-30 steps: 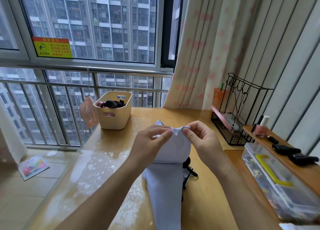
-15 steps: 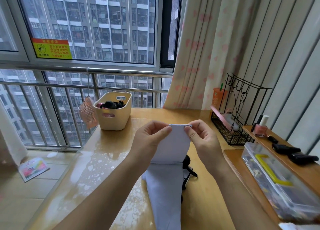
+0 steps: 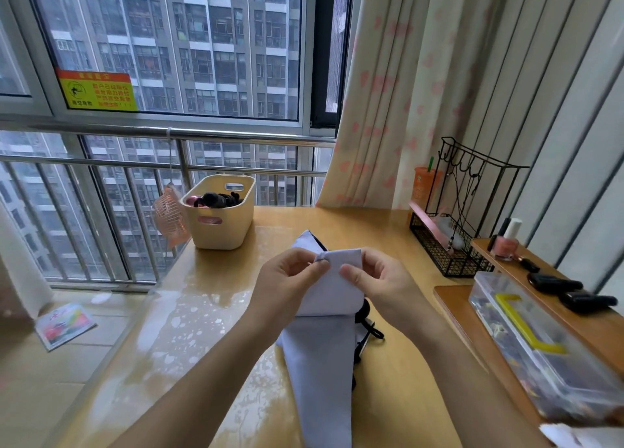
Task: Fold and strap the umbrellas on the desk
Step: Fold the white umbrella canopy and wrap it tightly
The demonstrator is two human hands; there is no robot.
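Note:
A pale lavender umbrella (image 3: 320, 363) lies lengthwise on the wooden desk (image 3: 209, 329), its canopy cloth folded into flat panels with a dark lining showing at the far tip. My left hand (image 3: 287, 280) pinches the upper left corner of a raised fabric panel. My right hand (image 3: 378, 279) pinches the same panel at its right edge, thumb on the cloth. The umbrella's black handle and cord (image 3: 366, 326) poke out from under the cloth on the right.
A cream basket (image 3: 221, 226) with dark items stands at the desk's back left, a pink fan (image 3: 167, 216) beside it. A black wire rack (image 3: 452, 245), a raised shelf with nail polish (image 3: 504, 245) and a clear plastic box (image 3: 540, 346) line the right side.
The raised panel's top edge went from crumpled to flat. Both hands have dropped slightly and now pinch it closer together, the left one at the corner.

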